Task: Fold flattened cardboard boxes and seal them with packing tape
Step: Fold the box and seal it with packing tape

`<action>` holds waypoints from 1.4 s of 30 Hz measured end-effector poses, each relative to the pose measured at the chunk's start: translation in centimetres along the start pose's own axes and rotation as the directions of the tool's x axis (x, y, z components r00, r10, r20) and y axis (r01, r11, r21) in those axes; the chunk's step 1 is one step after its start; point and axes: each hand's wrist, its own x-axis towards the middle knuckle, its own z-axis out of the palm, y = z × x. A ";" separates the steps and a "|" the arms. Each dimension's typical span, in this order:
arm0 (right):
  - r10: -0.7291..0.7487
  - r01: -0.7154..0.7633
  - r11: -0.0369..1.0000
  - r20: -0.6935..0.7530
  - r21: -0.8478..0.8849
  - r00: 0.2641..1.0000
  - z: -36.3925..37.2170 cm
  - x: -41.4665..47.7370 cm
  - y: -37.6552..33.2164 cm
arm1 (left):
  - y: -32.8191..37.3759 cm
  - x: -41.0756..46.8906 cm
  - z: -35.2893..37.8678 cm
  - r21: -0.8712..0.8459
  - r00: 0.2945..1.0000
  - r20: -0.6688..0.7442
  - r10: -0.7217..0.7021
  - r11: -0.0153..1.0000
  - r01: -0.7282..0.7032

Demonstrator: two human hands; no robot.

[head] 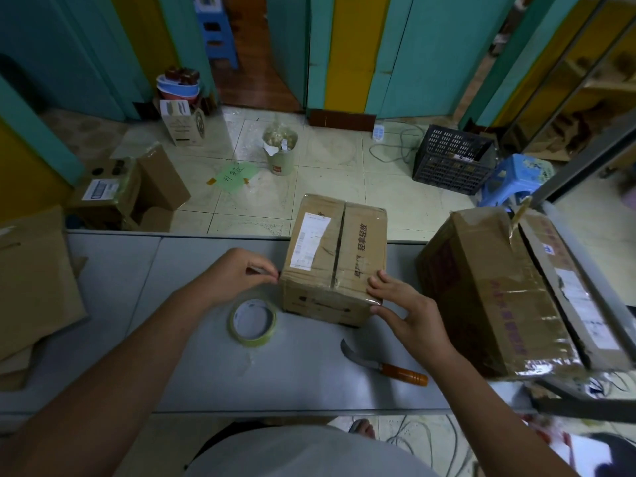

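Head view: left hand (pixel 237 274) pinches tape (pixel 265 336) at the box's (pixel 332 259) left edge; right hand (pixel 404 306), fingers flat, presses its near corner.

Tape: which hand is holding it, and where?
The left hand pinches the loose end of the tape beside the left edge of the box. The right hand only presses the box's near corner.

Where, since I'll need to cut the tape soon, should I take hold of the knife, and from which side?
Probably best to take the knife by its wooden handle, coming down from above on the right. It lies flat on the table, with the handle toward the right hand and the curved blade pointing left.
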 end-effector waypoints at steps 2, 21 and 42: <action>0.004 -0.004 1.000 0.002 0.008 1.000 -0.1 0.0 0.1 | 0.2 0.5 -0.6 0.052 0.998 0.056 0.027 0.998 -0.030; 0.092 -0.094 0.986 0.023 0.136 0.996 0.1 0.0 0.1 | 3.9 4.5 -3.3 0.150 0.943 0.331 -0.044 0.989 -0.006; 0.086 -0.087 0.996 0.029 0.035 0.996 0.5 -0.2 -0.6 | 2.0 -1.0 1.5 -0.174 0.993 -0.067 -0.101 0.981 0.088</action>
